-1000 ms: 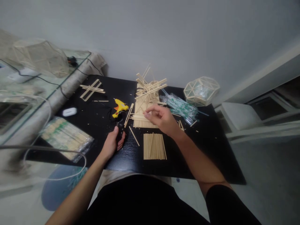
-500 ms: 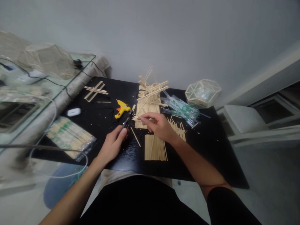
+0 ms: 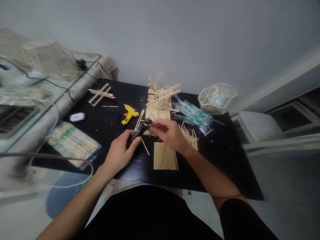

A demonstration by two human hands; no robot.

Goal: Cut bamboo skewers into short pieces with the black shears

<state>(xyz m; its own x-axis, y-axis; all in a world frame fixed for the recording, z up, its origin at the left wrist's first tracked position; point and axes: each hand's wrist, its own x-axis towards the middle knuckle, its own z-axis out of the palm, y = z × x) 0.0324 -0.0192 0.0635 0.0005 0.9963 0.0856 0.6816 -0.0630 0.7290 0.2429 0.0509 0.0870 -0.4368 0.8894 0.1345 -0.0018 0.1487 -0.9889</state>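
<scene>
My left hand [image 3: 122,148] is wrapped around a dark hand tool that looks like cutting pliers [image 3: 140,130], its head pointing up and right. At that head, the fingers of my right hand [image 3: 166,131] are pinched together on a thin wooden stick, mostly hidden by the fingers and the tool. Under and beyond my right hand lies a mat of pale sticks [image 3: 158,114]. A neat row of sticks [image 3: 163,156] sits nearer to me. Just right of my right hand are loose sticks [image 3: 191,138], and one stick [image 3: 145,146] lies below the tool.
A yellow glue gun [image 3: 130,114] lies left of the mat. Crossed sticks [image 3: 101,94] and a white case [image 3: 77,117] are farther left, above a bagged stick pack [image 3: 75,143]. Plastic wrappers [image 3: 193,115] and a stick-framed polyhedron [image 3: 217,98] stand right. A glass-topped surface [image 3: 85,66] borders the left.
My left hand has moved slightly up and right, bringing the tool's head against my right fingertips. My right hand stays almost in place. The view has shifted slightly.
</scene>
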